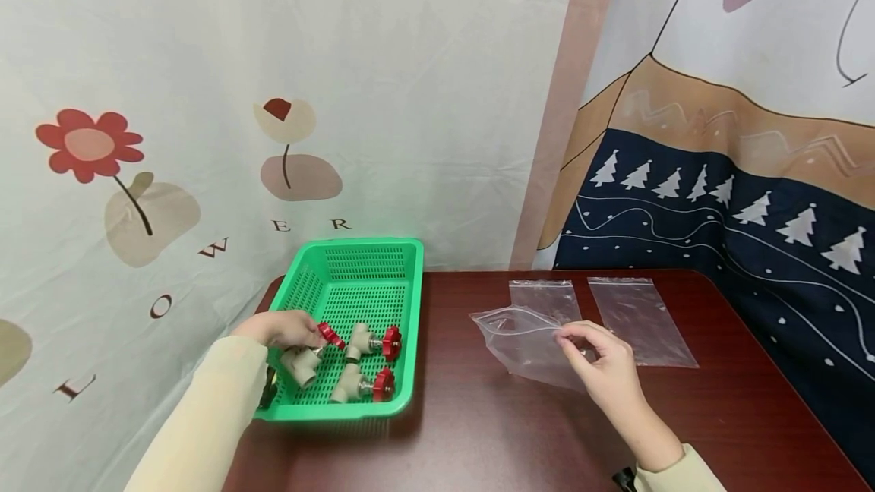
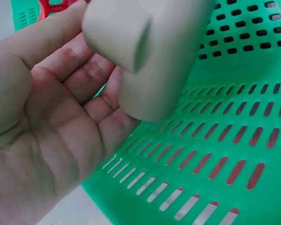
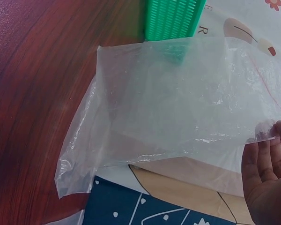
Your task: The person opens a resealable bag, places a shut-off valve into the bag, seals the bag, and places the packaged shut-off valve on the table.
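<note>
over the near left part of the green basket (image 1: 417, 310), the left hand (image 1: 290, 327) grips a grey valve (image 1: 299, 367), its fingertips at the red knob (image 1: 331, 335). in the left wrist view the grey body is blurred and hangs beside the palm, above the slotted wall of the basket; how each finger lies on the knob is hard to tell there.

over the middle of the table (image 1: 451, 431), the right hand (image 1: 604, 363) pinches a clear zip bag (image 1: 526, 355) by its edge, between thumb and fingers. the mouth of the bag gapes a little, and its body spreads out to the left of the fingers.

in the basket, just right of the held valve, two more valves lie one behind the other: the far valve (image 1: 362, 342) and the near valve (image 1: 350, 385), both with their red knobs pointing right.

behind the held bag, a second bag (image 1: 543, 291) lies on the table, partly covered from view; a third bag (image 1: 639, 325) lies flat to the right of it.

pale yellow sleeves (image 1: 205, 408) cover both forearms. beyond the table hangs a white cloth (image 1: 437, 97) printed with flowers and letters, and at the right a dark blue part (image 1: 683, 211) shows white trees.
</note>
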Demonstrator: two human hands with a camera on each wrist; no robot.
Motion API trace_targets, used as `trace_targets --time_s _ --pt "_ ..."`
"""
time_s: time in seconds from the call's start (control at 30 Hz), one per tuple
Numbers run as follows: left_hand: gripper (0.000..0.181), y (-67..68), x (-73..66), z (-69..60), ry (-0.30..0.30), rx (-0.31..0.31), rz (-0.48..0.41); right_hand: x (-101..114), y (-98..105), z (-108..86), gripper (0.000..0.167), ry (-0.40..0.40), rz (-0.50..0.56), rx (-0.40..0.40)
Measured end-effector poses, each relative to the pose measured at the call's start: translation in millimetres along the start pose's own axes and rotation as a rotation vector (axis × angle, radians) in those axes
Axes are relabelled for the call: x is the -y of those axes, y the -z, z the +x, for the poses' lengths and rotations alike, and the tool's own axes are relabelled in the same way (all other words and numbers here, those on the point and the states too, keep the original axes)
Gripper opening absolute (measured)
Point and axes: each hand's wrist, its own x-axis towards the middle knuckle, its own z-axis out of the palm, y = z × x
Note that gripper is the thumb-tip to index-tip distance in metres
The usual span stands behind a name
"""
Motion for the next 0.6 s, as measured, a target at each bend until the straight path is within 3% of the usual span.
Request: trace_targets --time_s 0.4,0.6 --pt "0.019 0.5 9.5 0.1 0.008 -0.046 -0.174 -4 -1 -0.9 0.026 0.012 0.009 -0.006" --pt "0.022 1.9 12.9 0.3 0.021 -0.044 -0.338 -4 -2 -1.0 0.025 0.014 0.021 -0.001"
